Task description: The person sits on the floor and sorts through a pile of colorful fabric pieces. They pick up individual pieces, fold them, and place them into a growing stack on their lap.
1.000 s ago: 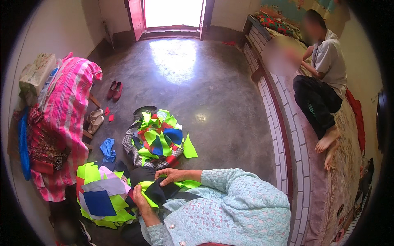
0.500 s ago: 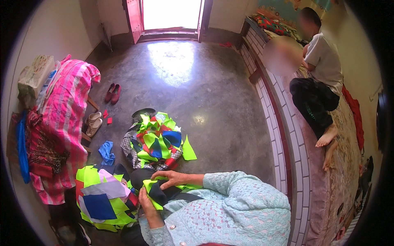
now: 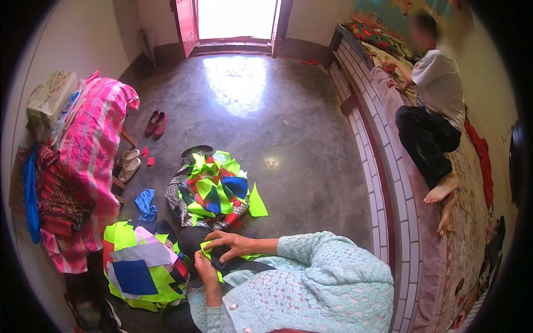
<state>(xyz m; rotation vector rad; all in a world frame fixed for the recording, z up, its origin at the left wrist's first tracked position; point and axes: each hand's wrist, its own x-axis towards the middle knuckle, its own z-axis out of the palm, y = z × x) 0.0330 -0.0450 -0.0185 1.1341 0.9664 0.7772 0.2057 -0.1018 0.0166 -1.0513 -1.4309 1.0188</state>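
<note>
Over my lap, my left hand (image 3: 207,270) is closed on the edge of a yellow-green cloth scrap (image 3: 206,250). My right hand (image 3: 232,244) grips the same scrap from above, with its fingers bent over it. Dark cloth lies between the two hands, and I cannot tell whether it is a separate piece. Close to my left hand sits a rounded bundle of patchwork scraps (image 3: 135,276) in yellow-green, blue, red and pale lilac. Just beyond my knees, a heap of similar scraps (image 3: 222,194) rests in a checked cloth (image 3: 176,192).
A crumpled blue cloth (image 3: 145,204) and two pairs of shoes (image 3: 156,124) lie on the grey floor. Left stands furniture under a pink plaid cover (image 3: 91,139). To the right, a person (image 3: 438,89) sits on a raised brick-sided bed (image 3: 427,238). An open door (image 3: 186,28) is ahead.
My fingers have drawn in around the scrap, so less of its yellow-green shows. The person on the bed has moved an arm forward. The view has shifted slightly.
</note>
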